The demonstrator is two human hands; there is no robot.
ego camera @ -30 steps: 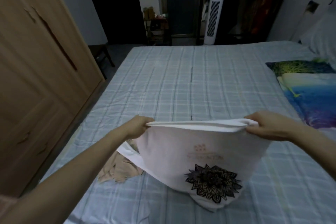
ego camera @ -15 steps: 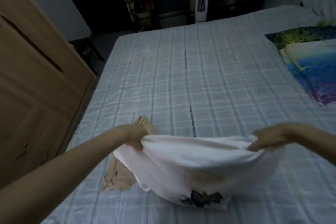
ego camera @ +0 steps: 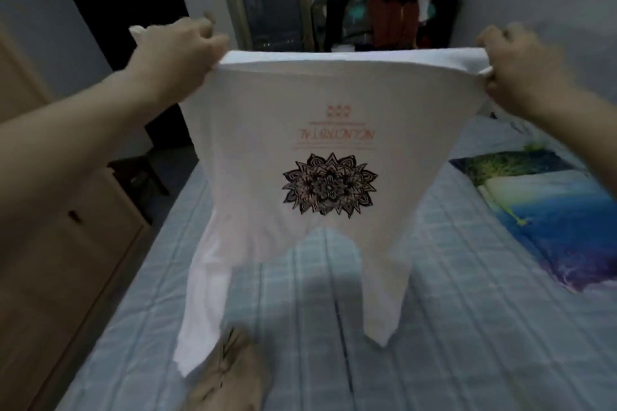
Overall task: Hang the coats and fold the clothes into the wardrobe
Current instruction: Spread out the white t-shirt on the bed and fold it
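No open container in view: the wardrobe (ego camera: 50,260) on the left shows only its closed wooden front, contents hidden. At the far wall a dark rack w/ clothes (ego camera: 394,20) hangs bunched, red and black pieces, details too dim to tell.

The white T-shirt (ego camera: 300,150) is held up in the air over the bed (ego camera: 450,327), spread flat between both hands, upside down: hem edge on top, sleeves dangling at the bottom left and right. Black flower print (ego camera: 330,188) sits mid-shirt, w/ reddish upside-down lettering just above it.

Left hand (ego camera: 173,53) grips the top left corner of the shirt, fingers curled round the fabric edge. Right hand (ego camera: 521,67) grips the top right corner the same way, fingers curled, cloth bunched in the pinch. Top edge runs taut between them, approx level. Both hands blurred a bit.

Below the shirt, near edge of the bed, a beige garment (ego camera: 230,377) lies crumpled on the checked sheet, just beside the shirt's left hanging sleeve; touching or not, can't tell. On the right side of the bed lies a colourful blue-green pillow (ego camera: 547,210), well apart from the shirt.
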